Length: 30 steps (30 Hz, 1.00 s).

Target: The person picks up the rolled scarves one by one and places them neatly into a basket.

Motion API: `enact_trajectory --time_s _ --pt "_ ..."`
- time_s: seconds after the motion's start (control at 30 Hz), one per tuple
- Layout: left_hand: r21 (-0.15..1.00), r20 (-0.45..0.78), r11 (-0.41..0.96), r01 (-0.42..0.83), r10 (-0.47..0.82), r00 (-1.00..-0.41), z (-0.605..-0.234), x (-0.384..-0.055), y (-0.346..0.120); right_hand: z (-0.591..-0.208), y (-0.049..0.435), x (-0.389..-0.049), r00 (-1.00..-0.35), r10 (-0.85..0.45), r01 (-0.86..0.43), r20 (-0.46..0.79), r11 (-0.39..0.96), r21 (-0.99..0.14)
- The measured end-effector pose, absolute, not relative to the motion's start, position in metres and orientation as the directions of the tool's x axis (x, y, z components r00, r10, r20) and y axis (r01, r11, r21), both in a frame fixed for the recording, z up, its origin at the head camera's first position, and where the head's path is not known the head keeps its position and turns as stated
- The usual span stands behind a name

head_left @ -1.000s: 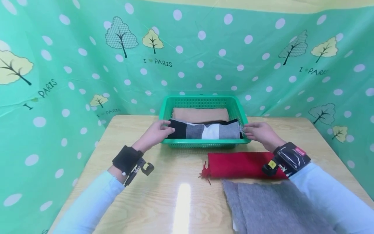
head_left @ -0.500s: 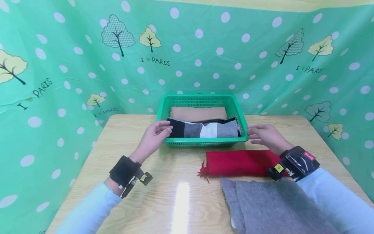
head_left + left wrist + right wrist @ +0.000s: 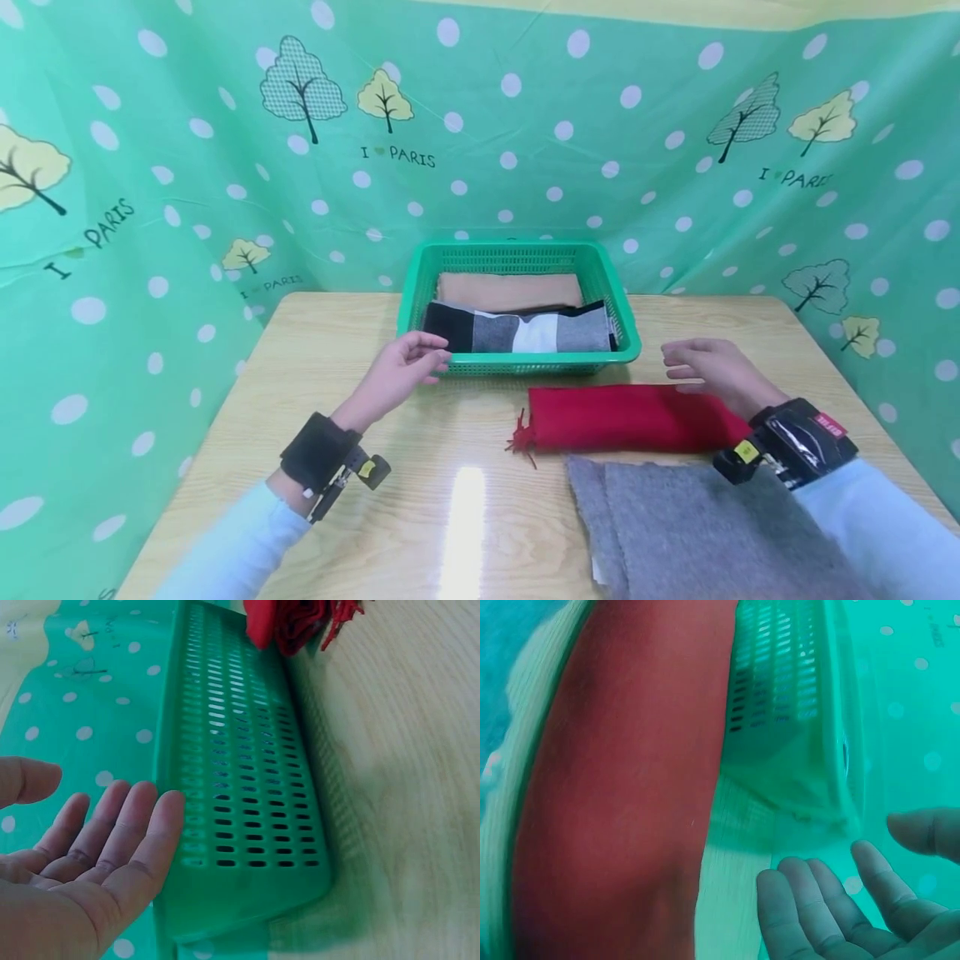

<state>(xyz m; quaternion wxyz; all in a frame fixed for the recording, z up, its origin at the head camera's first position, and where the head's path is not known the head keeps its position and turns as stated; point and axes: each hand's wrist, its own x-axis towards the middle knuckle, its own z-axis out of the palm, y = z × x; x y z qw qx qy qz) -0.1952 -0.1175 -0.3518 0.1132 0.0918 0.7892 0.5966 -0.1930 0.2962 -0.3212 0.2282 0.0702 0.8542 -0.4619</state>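
Note:
A green plastic basket [image 3: 632, 337] stands at the back of the table. In it lie a folded beige cloth [image 3: 510, 290] and, nearer the front, a folded black, grey and white scarf [image 3: 536, 333]. My left hand [image 3: 401, 367] is at the basket's front left corner, fingers relaxed and holding nothing. In the left wrist view its fingertips overlap the basket's rim. Right of the basket, my right hand [image 3: 712, 369] hovers above the far edge of a folded red scarf [image 3: 622, 418] with fringe. Its fingers are loose and hold nothing.
A folded grey cloth [image 3: 697, 525] lies at the table's front right, close below the red scarf. The wooden table [image 3: 352, 533] reaches back to a green dotted curtain [image 3: 510, 133] that hangs behind and at both sides.
Both hands have come away from the scarf and basket. The right hand has moved right and towards me, the left slightly down along the basket corner. The cloths lie still.

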Motion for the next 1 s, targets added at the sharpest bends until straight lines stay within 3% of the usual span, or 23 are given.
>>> enact_trajectory --time_s 0.53,1.0 --pt "0.932 -0.238 0.337 -0.134 0.290 -0.927 -0.388 -0.181 -0.100 -0.338 0.361 -0.172 -0.882 -0.031 0.356 -0.471 0.611 -0.707" --pt "0.886 -0.370 0.400 -0.233 0.311 -0.875 -0.402 -0.173 -0.062 -0.348 0.394 -0.170 -0.832 0.017 0.464 -0.555 0.571 -0.678"
